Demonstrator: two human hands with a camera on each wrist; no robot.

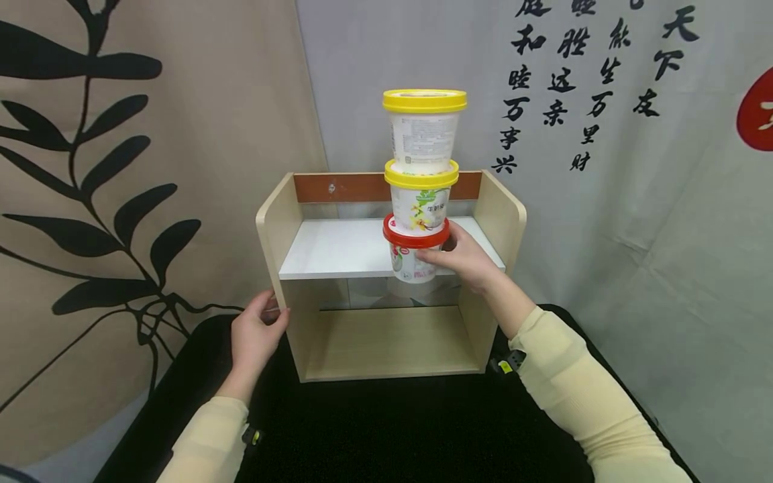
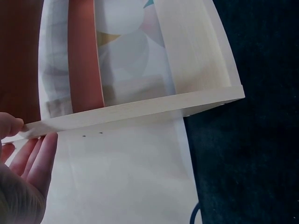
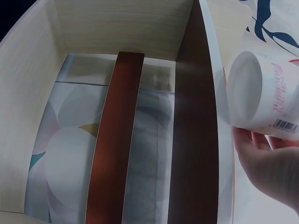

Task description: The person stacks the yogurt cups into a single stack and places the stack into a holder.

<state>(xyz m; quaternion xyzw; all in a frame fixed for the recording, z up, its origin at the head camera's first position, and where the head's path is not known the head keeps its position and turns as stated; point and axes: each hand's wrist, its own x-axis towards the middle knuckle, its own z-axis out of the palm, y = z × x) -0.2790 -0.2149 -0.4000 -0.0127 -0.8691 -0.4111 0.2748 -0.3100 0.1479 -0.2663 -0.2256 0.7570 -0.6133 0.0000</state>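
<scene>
Three tubs stand stacked in front of a small two-level wooden shelf (image 1: 338, 248). At the bottom is a white tub with a red lid (image 1: 413, 265), gripped by my right hand (image 1: 468, 258) from its right side. Its pale base (image 3: 245, 91) shows beside the board's front edge in the right wrist view. On it sits a yellow-lidded tub (image 1: 423, 208) with a flower print, and a larger yellow-lidded tub (image 1: 425, 137) tops the stack. My left hand (image 1: 256, 335) pinches the shelf's left side panel (image 2: 140, 106), thumb on one face, fingers on the other.
The shelf's lower level (image 1: 386, 342) lies beneath the white board. Under the shelf is a black table cover (image 1: 410, 429). Behind hangs a cloth backdrop (image 1: 634, 235) with dark leaves and written characters. A brown strip (image 1: 341, 188) crosses the shelf's upper back.
</scene>
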